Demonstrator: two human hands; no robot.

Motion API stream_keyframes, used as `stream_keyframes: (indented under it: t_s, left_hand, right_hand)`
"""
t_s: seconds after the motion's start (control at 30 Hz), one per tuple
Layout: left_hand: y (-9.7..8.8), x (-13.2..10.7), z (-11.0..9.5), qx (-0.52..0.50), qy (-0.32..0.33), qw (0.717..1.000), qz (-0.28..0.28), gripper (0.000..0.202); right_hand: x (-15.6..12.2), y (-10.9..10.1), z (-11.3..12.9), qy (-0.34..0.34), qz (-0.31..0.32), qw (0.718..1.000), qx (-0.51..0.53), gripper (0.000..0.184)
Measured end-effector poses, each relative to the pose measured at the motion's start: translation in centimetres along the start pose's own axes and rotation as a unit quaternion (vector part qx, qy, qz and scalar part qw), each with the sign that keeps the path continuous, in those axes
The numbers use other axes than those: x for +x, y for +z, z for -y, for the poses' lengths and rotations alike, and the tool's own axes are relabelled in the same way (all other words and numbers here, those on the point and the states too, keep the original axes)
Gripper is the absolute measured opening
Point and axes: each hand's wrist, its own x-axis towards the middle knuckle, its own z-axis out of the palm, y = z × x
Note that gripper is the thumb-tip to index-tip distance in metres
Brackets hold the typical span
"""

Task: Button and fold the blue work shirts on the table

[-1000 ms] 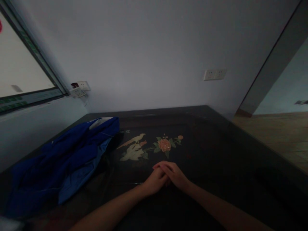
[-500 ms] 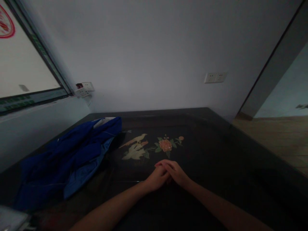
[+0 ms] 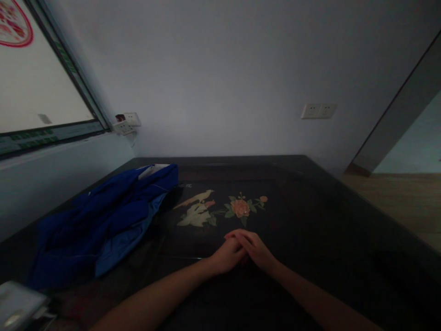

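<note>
Currently your right hand (image 3: 257, 250) lies slack-fingered over your left hand (image 3: 225, 258), both grasping nothing, and the blue jacket (image 3: 103, 220) at ten o'clock could slide off the surface (image 3: 310, 216) if an elbow snags it.

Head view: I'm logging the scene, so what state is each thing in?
Left hand, resting on the table, fingers partly covered.
Right hand, laid open over the left hand, empty.
Blue jacket, crumpled, lying on the table.
Wall sockets, nothing plugged in.
</note>
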Motion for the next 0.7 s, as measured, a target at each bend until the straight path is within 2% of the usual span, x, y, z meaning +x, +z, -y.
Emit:
stream_keyframes:
  t_s: [0.13,0.47,0.7]
  left_hand:
    - [-0.09,-0.04,0.16,0.006,0.009,1.000,0.007,0.022]
    - [-0.13,0.07,-0.08,0.007,-0.009,1.000,-0.002,0.018]
    - [-0.20,-0.01,-0.02,0.013,0.013,1.000,0.002,0.017]
  right_hand:
    - [0.00,0.02,0.19,0.017,0.001,1.000,0.002,0.041]
    - [0.21,-0.05,-0.42,0.005,0.010,1.000,0.003,0.043]
    - [0.15,-0.01,-0.49,0.008,0.005,1.000,-0.001,0.044]
